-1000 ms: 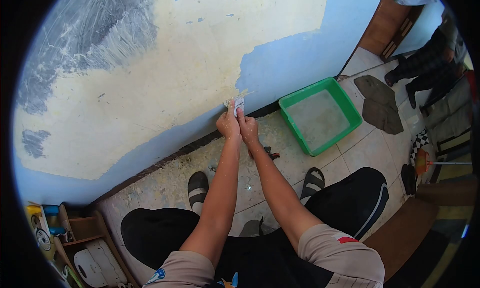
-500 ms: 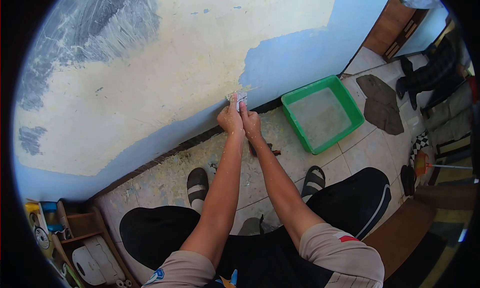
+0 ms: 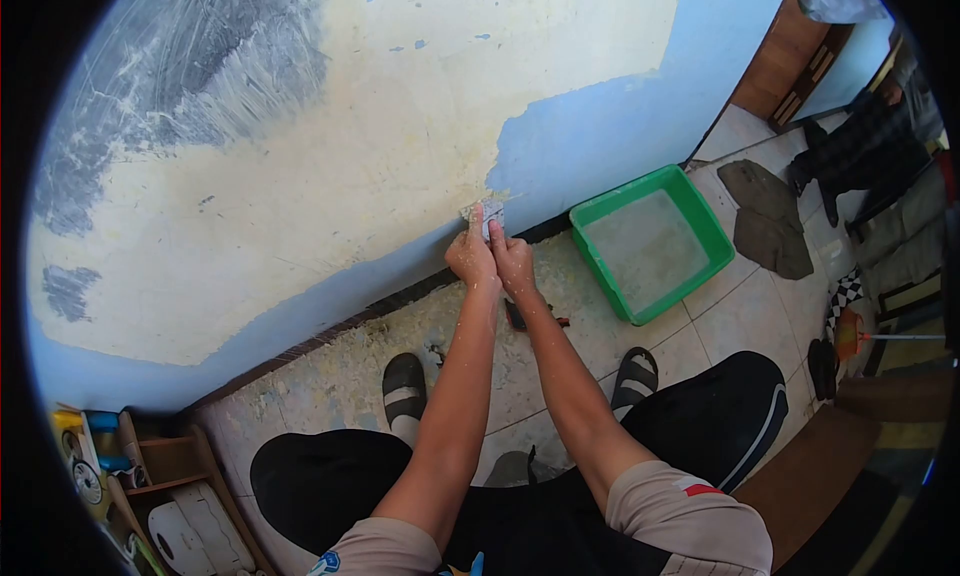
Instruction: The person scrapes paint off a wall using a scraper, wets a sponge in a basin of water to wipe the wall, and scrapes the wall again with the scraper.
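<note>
Between both hands [image 3: 470, 259] [image 3: 515, 264], a flat piece [image 3: 494, 213]

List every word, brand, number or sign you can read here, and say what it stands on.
No text is readable.
Blue badge on the left sleeve: too small.
Flat piece in the left hand and right hand: dark marks, too small to read.

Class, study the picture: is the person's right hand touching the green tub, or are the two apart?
Apart. The head view shows a strip of floor lying visibly between the right hand and the nearest side of the green tub.
</note>
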Demonstrator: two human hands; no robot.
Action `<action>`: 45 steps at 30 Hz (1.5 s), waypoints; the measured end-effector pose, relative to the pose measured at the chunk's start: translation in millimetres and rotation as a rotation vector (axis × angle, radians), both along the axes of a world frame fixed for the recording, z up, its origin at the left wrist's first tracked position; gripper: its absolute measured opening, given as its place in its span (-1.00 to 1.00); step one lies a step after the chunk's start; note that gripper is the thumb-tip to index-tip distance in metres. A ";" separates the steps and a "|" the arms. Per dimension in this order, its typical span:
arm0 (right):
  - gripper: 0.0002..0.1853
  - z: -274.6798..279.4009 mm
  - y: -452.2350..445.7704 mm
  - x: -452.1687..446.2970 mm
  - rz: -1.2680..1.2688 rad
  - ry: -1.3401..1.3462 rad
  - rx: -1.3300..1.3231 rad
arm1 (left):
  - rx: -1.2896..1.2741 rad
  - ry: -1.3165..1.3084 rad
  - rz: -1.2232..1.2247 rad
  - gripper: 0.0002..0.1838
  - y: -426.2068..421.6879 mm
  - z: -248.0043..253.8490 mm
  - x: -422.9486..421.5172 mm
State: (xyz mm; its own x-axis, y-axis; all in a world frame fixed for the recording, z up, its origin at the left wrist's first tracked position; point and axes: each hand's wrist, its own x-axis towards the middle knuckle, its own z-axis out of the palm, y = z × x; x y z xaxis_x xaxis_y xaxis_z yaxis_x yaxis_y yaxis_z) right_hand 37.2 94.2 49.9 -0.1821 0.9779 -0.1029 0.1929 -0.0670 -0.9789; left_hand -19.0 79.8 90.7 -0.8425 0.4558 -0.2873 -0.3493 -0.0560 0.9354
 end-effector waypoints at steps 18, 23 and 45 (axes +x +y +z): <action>-0.20 0.7 2.8 -6.7 0.008 0.010 -0.043 | -0.072 0.082 0.049 -0.46 -3.1 13.5 0.5; -0.19 68.2 25.5 -5.9 0.024 0.048 0.091 | 0.120 0.194 0.039 -0.49 16.3 60.0 -3.1; -0.17 8.3 -8.7 -20.9 -0.070 0.051 -0.030 | -0.031 0.213 -0.067 -0.57 -12.5 11.5 -16.5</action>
